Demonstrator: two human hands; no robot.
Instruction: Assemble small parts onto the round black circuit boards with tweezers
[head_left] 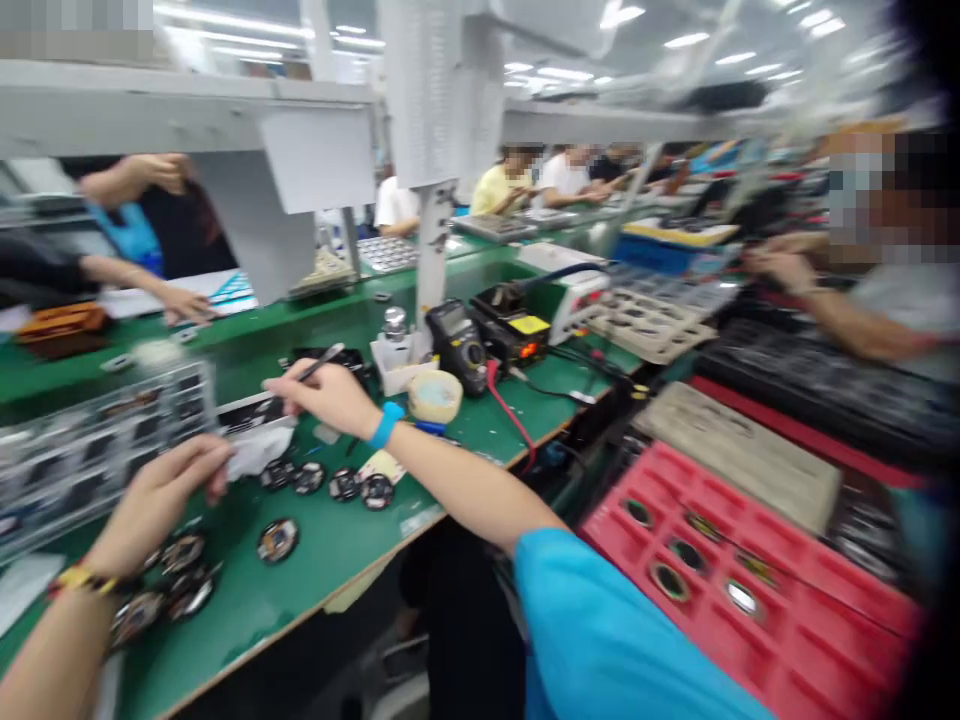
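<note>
Fingers (296, 378) of the right hand (326, 395) pinch a slim dark tool, seemingly tweezers (319, 364), at centre left of the frame, its tip pointing up and right. Lower left, the left hand (161, 495) curls its fingertips onto a white wrapper or cloth (255, 450); whether it grips it cannot be told through the blur. Small round black parts (341, 485) lie scattered on the green bench mat (330, 560) just below both hands, with more by the left wrist. A compartmented tray (90, 450) stands at far left. Behind the right hand sit a tape roll (435, 396), a multimeter (459, 345) and a soldering station (517, 330). A red compartment tray (750, 600) fills the lower right. Other people work along the benches beyond.
</note>
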